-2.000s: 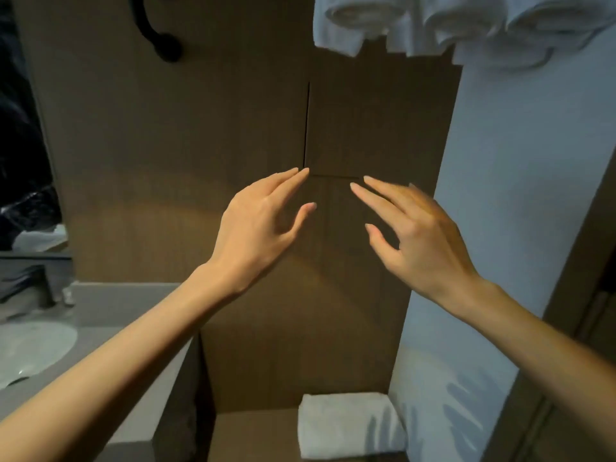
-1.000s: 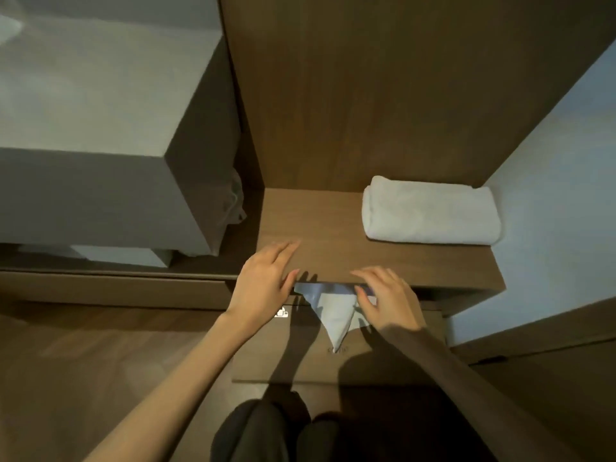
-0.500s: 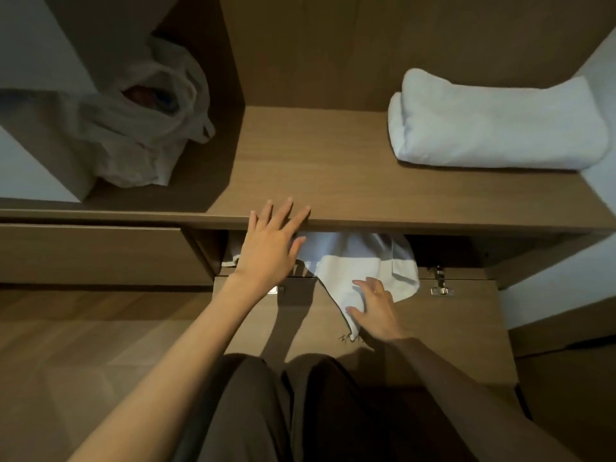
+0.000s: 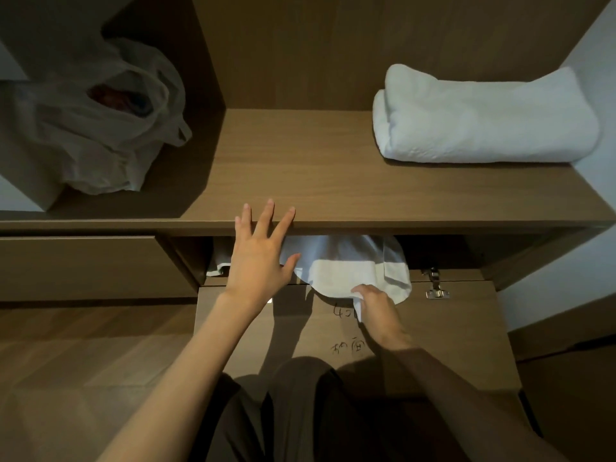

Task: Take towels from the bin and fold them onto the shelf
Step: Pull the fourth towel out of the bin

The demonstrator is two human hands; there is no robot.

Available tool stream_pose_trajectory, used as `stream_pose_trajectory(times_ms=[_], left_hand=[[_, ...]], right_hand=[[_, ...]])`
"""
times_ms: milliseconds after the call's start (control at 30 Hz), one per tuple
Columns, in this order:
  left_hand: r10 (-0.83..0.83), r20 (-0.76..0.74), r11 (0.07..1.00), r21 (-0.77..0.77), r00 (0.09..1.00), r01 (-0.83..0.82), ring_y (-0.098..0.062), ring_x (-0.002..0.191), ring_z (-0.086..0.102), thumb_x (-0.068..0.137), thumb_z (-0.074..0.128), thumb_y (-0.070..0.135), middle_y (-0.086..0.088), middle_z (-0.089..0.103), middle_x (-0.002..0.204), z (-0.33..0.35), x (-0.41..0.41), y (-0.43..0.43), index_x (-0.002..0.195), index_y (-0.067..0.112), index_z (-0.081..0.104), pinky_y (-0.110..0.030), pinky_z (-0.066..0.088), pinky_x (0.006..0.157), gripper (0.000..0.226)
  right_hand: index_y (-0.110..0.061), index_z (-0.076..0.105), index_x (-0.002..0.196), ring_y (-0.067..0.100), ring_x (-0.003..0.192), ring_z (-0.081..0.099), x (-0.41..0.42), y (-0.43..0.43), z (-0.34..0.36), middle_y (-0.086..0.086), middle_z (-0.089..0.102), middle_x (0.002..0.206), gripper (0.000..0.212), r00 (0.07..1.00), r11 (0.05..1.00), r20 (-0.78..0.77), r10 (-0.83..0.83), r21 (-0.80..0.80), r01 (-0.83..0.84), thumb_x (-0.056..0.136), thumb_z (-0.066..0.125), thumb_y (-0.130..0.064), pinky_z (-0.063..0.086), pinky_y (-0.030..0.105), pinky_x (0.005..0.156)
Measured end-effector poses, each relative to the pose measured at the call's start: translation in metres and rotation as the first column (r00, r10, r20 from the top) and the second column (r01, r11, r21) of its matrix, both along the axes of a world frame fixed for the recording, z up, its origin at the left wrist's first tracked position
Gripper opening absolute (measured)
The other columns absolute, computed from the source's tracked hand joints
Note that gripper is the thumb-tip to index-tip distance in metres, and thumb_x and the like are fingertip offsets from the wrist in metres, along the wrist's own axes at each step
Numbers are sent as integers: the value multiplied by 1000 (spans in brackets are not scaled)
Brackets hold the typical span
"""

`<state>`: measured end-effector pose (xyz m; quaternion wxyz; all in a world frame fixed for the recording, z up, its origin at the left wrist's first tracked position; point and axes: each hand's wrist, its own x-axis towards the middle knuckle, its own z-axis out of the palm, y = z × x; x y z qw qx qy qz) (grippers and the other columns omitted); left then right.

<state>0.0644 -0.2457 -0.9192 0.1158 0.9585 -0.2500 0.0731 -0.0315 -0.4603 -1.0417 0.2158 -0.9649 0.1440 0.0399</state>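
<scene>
Brown wood-grain fills most of the frame: a shelf [image 4: 300, 168] runs across the middle, and below it, at centre, a compartment stands open with its flap door [image 4: 466, 328] folded down flat toward the person. A white towel [image 4: 346, 268] spills out of that opening over the hinge edge of the flap, in the lower centre of the frame. The left hand [image 4: 258, 258] is spread wide, palm down, its fingertips [image 4: 269, 205] resting over the front edge of the shelf and its thumb against the towel. The right hand [image 4: 376, 306], just right of it and lower, is pinched on the towel's hanging bottom corner above the flap. On the shelf at upper right lies a folded towel [image 4: 483, 118], white, set against the pale wall [image 4: 593, 45]. At upper left, in a darker recess, a translucent plastic bag [image 4: 100, 121] sits crumpled with something dark inside. A metal hinge [image 4: 435, 285] shows at the flap's right edge, and handwritten marks [image 4: 348, 346] are on the flap near the right wrist. The person's dark trousers [image 4: 300, 411] fill the bottom centre, over a wooden floor [image 4: 83, 361] at lower left.
</scene>
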Motion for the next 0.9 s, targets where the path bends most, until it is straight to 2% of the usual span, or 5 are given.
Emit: stream_pose_trajectory(times_ms=[267,433,567,700,900], left_hand=[[19,-5,1000,-5,1000,-19,-45,145,-3,87,61,49,-11,9,161,-3,-1,-4,154,29,17,-52,-1,116,83],[15,-34,1000,-13,999,-16,-48,143,-9,81,62,59,-13,3,161,-6,0,-5,154,30,16,-55,-4,114,91],[-176,-104,979,-126,979,162,-29,146,-19,69,51,82,-2,-11,161,-6,-17,-21,153,36,1,-48,-11,116,108],[-333,-280,876,-446,900,186,-2,146,4,70,73,60,21,0,159,-9,-47,-58,153,32,1,-30,18,118,113],[-220,-194,768,-639,956,47,-9,121,42,84,71,31,12,32,136,-23,-35,-85,138,23,39,-29,49,91,63]], right_hand=[[-11,65,118,15,108,56,-8,-43,118,3,62,115,36,944,990,319,81,85,-114,89,54,8,47,30,95],[-13,66,104,5,93,54,-6,-37,188,-5,61,101,33,816,969,572,82,146,-199,89,47,10,38,11,80],[-10,66,101,5,95,58,-4,-25,225,-1,65,99,34,716,947,695,61,186,-261,84,44,9,41,12,82],[-13,66,102,5,97,60,-1,-15,237,-1,66,101,34,721,905,689,65,264,-334,85,45,9,43,14,81],[-15,63,95,2,87,59,-6,-10,242,-11,63,91,26,686,830,725,-53,415,-374,88,45,3,43,13,73]])
